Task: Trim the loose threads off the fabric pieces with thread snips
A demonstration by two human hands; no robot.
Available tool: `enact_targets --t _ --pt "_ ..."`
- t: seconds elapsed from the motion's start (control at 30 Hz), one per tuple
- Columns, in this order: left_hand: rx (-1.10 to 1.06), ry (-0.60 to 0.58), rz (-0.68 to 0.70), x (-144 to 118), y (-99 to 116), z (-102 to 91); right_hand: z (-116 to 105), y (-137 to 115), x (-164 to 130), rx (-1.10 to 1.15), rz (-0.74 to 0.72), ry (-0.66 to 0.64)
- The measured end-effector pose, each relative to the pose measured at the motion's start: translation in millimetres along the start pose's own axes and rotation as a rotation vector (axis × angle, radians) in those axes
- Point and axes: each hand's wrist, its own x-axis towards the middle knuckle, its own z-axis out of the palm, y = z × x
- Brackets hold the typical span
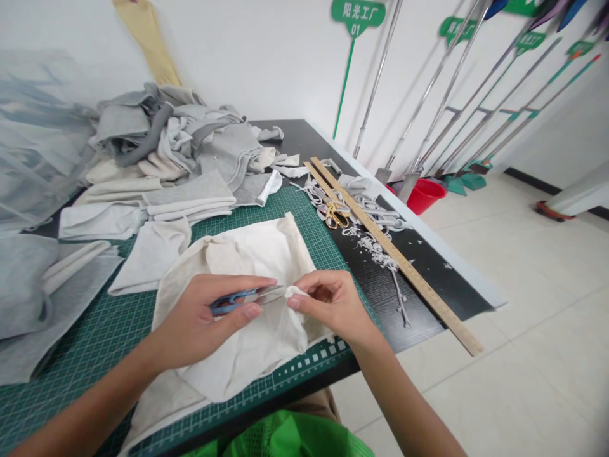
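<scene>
A person's 2 bare hands work over a piece of cream fabric (257, 254) spread on a green cutting mat (95, 330) that covers the near part of a black table (380, 285). The left hand (200, 324) is closed around a pair of blue-handled thread snips (238, 299), thumb below and fingers on top, with the metal blades pointing toward 3 o'clock. The right hand (333, 304) sits just beside the blade tips, at 3 o'clock from them, and pinches a small raised fold of the cream fabric between thumb and forefinger. The blade tips touch or nearly touch that pinched fold; which of the 2 cannot be told. The rest of the fabric lies loosely rumpled under and around both hands, running from 12 o'clock above them down to 6 o'clock, where it hangs toward the table's near edge. At 10 o'clock from the hands, well apart, sits a heap of grey and off-white cloth pieces (181, 146), some folded flat, some tangled. At 1 o'clock from the right hand lie gold-handled scissors (337, 214) among white cord and thread scraps (375, 247). A long wooden ruler (404, 263) runs diagonally beside them, from 11 o'clock to 5 o'clock, its lower end jutting past the table edge. Beyond the table, a red bucket (425, 193) stands on the pale floor against the white wall.
</scene>
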Motion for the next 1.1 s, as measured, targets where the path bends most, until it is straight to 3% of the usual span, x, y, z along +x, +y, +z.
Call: enact_targets --t 0.33,0.47,1.1 --pt "0.223 0.232 0.226 -6.5 10.7 20.2 -3.1 3.1 0.2 0.045 -0.018 -0.007" --pt "0.258 0.301 0.208 -5.1 15.6 26.7 -3.8 5.8 0.4 0.092 -0.016 -0.021" --pt "0.171 0.339 0.102 -8.9 28.9 45.6 -5.4 11.5 -0.8 0.183 -0.070 -0.079"
